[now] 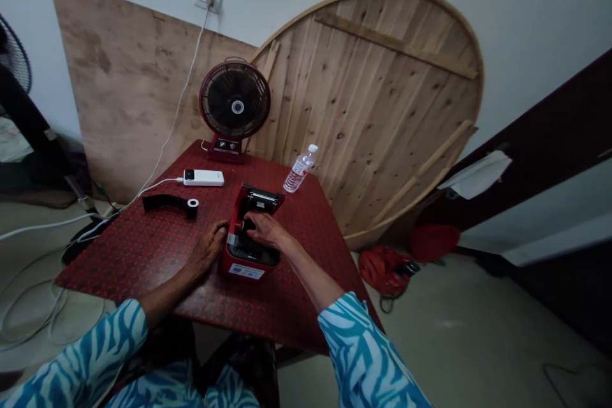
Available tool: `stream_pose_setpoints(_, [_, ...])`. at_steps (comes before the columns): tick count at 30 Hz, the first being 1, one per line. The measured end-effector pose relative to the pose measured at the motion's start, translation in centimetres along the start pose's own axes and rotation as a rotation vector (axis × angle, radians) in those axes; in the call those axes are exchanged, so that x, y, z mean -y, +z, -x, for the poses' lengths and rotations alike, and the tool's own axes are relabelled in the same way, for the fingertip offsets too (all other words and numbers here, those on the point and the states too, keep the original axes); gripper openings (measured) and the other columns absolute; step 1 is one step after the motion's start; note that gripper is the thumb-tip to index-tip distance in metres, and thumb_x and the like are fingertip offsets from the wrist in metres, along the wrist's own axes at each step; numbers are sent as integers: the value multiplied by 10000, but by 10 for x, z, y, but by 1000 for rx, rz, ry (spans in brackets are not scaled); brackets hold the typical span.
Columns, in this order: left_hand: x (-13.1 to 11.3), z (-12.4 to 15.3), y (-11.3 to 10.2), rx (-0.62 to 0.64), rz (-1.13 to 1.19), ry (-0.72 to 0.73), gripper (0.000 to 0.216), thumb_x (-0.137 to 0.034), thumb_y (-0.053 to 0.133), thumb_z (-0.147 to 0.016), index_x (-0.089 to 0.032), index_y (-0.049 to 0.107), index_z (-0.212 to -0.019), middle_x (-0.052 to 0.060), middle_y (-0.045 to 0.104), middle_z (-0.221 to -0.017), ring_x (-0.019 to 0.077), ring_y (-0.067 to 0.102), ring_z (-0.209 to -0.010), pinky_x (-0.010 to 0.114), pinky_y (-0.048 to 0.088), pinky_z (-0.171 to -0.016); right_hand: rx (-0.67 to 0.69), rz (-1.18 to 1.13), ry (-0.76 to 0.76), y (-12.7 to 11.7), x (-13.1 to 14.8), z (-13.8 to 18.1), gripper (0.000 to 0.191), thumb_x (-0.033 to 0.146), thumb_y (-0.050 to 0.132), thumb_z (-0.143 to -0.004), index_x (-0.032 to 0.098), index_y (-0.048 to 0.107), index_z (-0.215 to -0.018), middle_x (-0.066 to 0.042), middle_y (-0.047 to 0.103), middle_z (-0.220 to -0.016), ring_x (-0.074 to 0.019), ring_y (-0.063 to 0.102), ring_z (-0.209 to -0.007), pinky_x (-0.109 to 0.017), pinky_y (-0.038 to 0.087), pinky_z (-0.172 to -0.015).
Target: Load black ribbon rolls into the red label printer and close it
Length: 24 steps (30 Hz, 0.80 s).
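Note:
A small red-and-black label printer stands on the dark red patterned table, its black lid raised. My right hand reaches over from the right into its open compartment. Those fingers are bent together inside, and whatever they grip is hidden. Along the printer's left side lies my left hand, its fingers stretched out against or close to the red casing. Left of the printer is a black strip wound on a roll with a white core, its loose tail trailing left.
A white power bank with a cable lies on the table's left. Behind it stands a dark red fan. A water bottle is at the back right. A round wooden board leans on the wall. A red bag sits on the floor.

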<state>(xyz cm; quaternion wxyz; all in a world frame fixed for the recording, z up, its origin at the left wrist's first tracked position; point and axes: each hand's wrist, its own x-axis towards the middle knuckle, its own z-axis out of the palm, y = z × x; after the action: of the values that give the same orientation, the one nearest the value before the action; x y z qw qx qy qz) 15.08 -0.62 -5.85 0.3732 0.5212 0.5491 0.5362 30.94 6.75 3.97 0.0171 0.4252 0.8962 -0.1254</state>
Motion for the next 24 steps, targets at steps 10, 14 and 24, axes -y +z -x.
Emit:
stream_pose_setpoints(10, [-2,1,2,24,92,-63,455,-461,447,-874,-180,590,-1202,111,625,-1234,257,619,-1034,396,480,-887,-178,-125,-86,3,-3,14,353,146,565,-786,168,579,-1137,-91,646,-1102,-213,586,-1015,-324,416,-866])
stream_pose_setpoints(14, [-4,2,3,4,87,-45,415,-434,459,-876,-197,614,-1180,102,641,-1199,261,613,-1032,411,470,-898,-472,-267,-152,4,-4,45,296,153,578,-783,198,603,-1074,-87,646,-1088,-232,577,-1038,-383,420,-897])
stream_pose_setpoints(24, [-6,6,-15,-166,-76,52,328,-397,533,-805,-170,633,-1019,82,691,-938,219,638,-797,345,501,-738,-1046,-716,407,71,-119,78,476,433,586,-671,155,575,-1056,-136,622,-1071,-257,594,-944,-460,477,-858])
